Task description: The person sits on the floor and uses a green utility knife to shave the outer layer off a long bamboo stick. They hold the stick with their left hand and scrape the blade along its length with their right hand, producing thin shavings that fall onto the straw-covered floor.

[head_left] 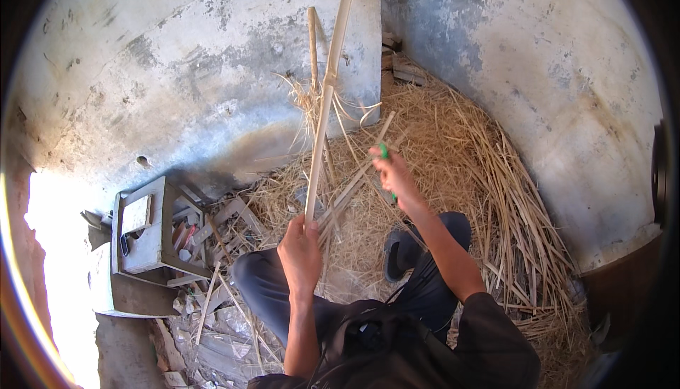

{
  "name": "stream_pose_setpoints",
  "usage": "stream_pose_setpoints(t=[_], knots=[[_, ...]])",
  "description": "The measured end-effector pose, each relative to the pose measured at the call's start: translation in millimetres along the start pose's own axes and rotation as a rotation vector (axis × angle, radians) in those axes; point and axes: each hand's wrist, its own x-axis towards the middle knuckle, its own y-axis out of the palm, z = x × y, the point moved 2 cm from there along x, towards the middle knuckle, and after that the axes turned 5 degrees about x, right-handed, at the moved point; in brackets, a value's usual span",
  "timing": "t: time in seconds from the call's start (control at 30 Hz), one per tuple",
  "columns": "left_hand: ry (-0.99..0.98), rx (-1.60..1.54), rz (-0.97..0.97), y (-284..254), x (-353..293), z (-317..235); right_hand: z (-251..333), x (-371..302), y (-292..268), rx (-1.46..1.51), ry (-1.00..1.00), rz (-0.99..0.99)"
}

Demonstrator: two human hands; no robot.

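My left hand (300, 253) is closed around the lower end of a long, pale bamboo strip (321, 128). The strip rises away from me, tilted slightly right, with a joint partway up. To its right, my right hand (397, 176) is closed on a green-handled tool (384, 150). Green shows above and below the fist; motion blur hides the tool's kind and any blade. That hand is apart from the strip. Behind the strip a thin pole (313, 48) stands near the wall, with curled shavings (304, 99) bunched around it.
Shavings and loose strips (453, 134) cover the floor ahead, with a bundle of long strips (524, 240) curving along the right wall (559, 99). A worn wooden stool (152, 230) holding small items stands left. My bent legs (265, 283) lie below my hands.
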Motion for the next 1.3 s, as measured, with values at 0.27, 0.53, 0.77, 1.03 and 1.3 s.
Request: stream_pose_setpoints(t=[0.27,0.53,0.77,1.03,1.3], knots=[[0.035,0.120,0.006,7.6,-5.4,9.5,40.8,-18.9,-8.1,-0.336,-0.717,-0.232],[0.196,0.095,0.037,18.5,-38.0,21.8,15.9,-4.3,1.9,-0.409,-0.561,-0.138],[0.120,0.069,0.122,13.9,-53.6,19.6,6.2,5.2,-1.4,-0.509,-0.578,-0.120],[0.173,0.038,0.079,6.9,-57.0,21.8,17.9,1.0,2.1,-0.752,-0.715,-0.196],[-0.039,-0.072,0.276,-29.6,-45.8,27.8,48.0,-13.0,-3.3,-0.883,-0.686,-0.050]])
